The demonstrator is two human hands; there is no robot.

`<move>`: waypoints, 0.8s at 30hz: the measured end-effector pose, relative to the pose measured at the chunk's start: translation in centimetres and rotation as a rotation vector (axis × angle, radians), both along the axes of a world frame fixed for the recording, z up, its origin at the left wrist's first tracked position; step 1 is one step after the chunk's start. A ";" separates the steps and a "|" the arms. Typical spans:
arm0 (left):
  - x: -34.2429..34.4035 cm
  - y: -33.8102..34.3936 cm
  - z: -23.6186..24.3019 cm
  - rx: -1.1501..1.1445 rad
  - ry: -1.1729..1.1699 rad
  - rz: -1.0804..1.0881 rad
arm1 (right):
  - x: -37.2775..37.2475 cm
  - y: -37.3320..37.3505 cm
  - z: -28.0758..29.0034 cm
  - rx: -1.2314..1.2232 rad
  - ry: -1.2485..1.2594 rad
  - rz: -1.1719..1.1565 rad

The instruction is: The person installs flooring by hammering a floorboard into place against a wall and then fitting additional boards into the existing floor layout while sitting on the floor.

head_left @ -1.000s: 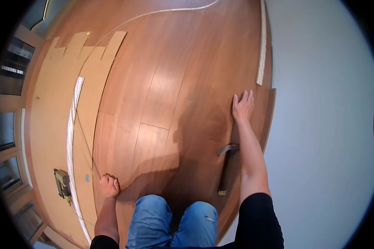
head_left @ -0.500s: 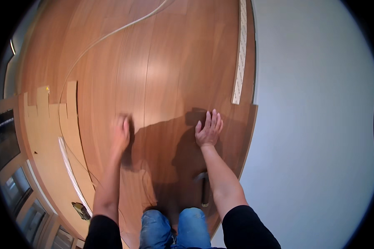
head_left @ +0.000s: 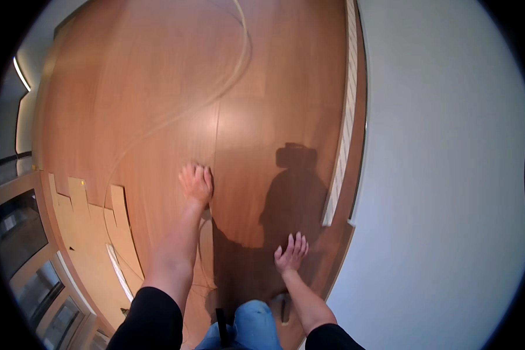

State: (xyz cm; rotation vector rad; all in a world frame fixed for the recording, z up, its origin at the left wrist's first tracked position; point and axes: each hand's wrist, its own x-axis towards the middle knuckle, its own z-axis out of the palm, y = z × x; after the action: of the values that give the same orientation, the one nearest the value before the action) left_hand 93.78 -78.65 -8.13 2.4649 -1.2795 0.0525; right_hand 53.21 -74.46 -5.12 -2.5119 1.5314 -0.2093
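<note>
My left hand is closed, knuckles upward, at the lengthwise seam of the wood-look floor planks. No object shows around its curled fingers, and its fingertips are hidden. Farther right and nearer to me, my right hand is open with fingers spread and holds nothing. It is over the reddish-brown boards; contact with them cannot be made out. Near my right forearm lies a dark-handled tool, possibly a hammer, half lost in shadow.
A thin pale cable loops across the boards. Along the right edge runs a white printed strip, beside a pale wall-like surface. Stepped tan sheet underlay lies left, carrying another white strip. My jeans-covered knee is below.
The view has shifted, and the floor appears lower in it. My left hand has moved right to the seam; my right hand has drawn back toward me, still open.
</note>
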 end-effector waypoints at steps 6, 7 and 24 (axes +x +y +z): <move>0.6 0.7 -0.5 0.019 0.036 0.014 | 10.3 -22.1 2.1 -0.106 -0.141 0.147; 0.8 0.7 -0.8 0.061 0.043 0.051 | 13.5 -27.4 1.0 -0.106 -0.205 0.073; 1.6 0.0 0.3 0.052 0.106 -0.066 | 22.0 -40.2 -5.1 -0.298 -0.018 -0.057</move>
State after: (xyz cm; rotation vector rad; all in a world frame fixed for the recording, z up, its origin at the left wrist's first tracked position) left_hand 95.42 -78.67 -7.83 2.4308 -1.3315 -0.1289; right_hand 75.25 -114.67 -10.26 -2.6773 1.6757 -0.5013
